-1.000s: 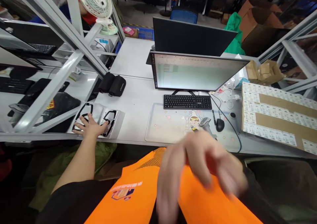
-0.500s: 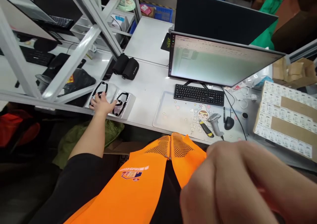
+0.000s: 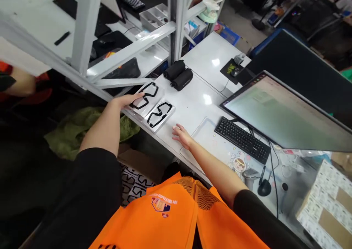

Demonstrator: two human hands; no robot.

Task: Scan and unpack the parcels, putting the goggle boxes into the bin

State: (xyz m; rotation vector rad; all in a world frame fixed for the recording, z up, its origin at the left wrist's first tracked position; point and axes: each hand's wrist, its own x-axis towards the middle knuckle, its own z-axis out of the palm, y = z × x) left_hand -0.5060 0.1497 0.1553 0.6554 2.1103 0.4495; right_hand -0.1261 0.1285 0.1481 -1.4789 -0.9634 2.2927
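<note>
Two flat white boxes with black goggle-shaped outlines on top lie side by side near the front edge of the white table. My left hand (image 3: pixel 128 99) reaches over the left box (image 3: pixel 150 101), a stretched finger lying across its top; its other fingers are partly hidden. The right box (image 3: pixel 162 114) lies just beside it. My right hand (image 3: pixel 182 136) is over the table edge, to the right of the boxes, with its fingers apart and nothing in it. Two black rolled pouches (image 3: pixel 182 79) with rounded shapes lie behind the boxes.
A metal frame (image 3: pixel 132 51) borders the table on the left. To the right are a keyboard (image 3: pixel 242 139), a monitor (image 3: pixel 291 113), a scanner (image 3: pixel 250 176), a mouse (image 3: pixel 264 187) and a labelled carton (image 3: pixel 324 201). Below the edge lies green cloth (image 3: pixel 79 130); another person's arm (image 3: pixel 23 81) shows far left.
My view has turned left. My right hand has moved from close to the camera to the table beside the boxes and opened. My left hand has shifted to the left box's outer side.
</note>
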